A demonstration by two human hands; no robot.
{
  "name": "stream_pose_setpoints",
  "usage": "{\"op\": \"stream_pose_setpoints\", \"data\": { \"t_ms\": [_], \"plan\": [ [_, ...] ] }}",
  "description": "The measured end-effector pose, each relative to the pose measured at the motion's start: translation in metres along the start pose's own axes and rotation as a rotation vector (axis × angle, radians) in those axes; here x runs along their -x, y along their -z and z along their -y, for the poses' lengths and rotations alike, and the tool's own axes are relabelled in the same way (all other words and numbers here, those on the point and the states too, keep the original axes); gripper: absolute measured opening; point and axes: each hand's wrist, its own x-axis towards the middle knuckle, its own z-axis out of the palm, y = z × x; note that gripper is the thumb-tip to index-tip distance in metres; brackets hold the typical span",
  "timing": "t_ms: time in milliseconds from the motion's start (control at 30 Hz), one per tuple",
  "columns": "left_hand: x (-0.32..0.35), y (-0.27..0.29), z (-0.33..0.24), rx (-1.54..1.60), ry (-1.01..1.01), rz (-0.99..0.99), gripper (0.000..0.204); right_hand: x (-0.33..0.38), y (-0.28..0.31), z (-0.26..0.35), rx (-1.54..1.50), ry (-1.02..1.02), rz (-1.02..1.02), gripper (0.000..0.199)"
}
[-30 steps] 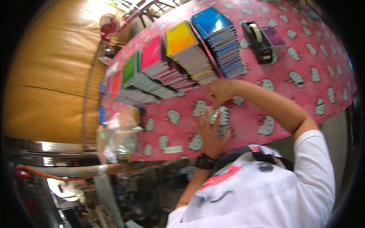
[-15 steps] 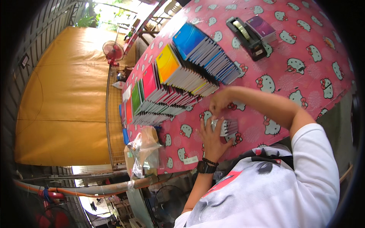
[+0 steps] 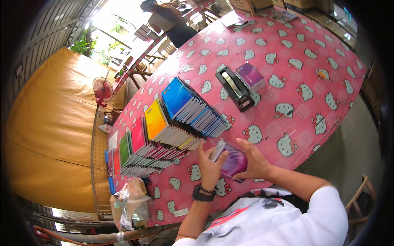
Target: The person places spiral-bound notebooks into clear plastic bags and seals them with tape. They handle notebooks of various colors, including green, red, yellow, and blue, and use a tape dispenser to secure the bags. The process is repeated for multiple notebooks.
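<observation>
A stack of small purple notebooks [image 3: 235, 162] is held just above the near part of the table, its purple cover turned up and somewhat blurred. My left hand [image 3: 211, 163] grips its left side, thumb over the edge. On the opposite side, my right hand [image 3: 255, 160] clasps it with thumb and fingers. Close by on the left stand rows of spiral notebooks: blue [image 3: 177, 98], yellow [image 3: 156, 121], pink [image 3: 140, 133] and green [image 3: 124, 148]. Farther off lie a black tape dispenser [image 3: 240, 100] and, touching or nearly touching it, another purple notebook stack [image 3: 250, 75].
A pink patterned cloth [image 3: 269, 112] covers the table. At its near left corner sits a clear plastic bag [image 3: 133, 201]. Cardboard boxes [image 3: 246, 6] stand at the far edge. A red fan [image 3: 102, 89] is beyond the left side, and another person [image 3: 168, 20] stands at the back.
My right hand has come down from above the stack to grip its right side. The notebooks have been lifted and turned, showing the purple cover. The view has shifted, revealing the far table end.
</observation>
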Motion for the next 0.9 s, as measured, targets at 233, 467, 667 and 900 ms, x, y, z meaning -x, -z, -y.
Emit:
{"op": "stream_pose_setpoints", "data": {
  "t_ms": [233, 467, 667, 900],
  "plan": [
    [-0.027, -0.079, 0.030, 0.245, -0.007, 0.051, 0.077, -0.003, 0.068, -0.026, 0.265, -0.183, -0.036, 0.101],
    [-0.004, 0.007, 0.050, 0.309, 0.144, 0.235, 0.046, -0.127, 0.190, -0.176, 0.611, -0.306, -0.531, 0.090],
    [0.069, 0.056, 0.115, 0.404, 0.285, -0.017, 0.041, -0.228, 0.131, -0.244, 0.937, -0.727, 0.124, 0.072],
    [0.148, 0.105, 0.165, 0.341, 0.359, -0.417, 0.038, -0.202, 0.102, -0.224, 0.729, 0.038, -0.089, 0.048]
  ]
}}
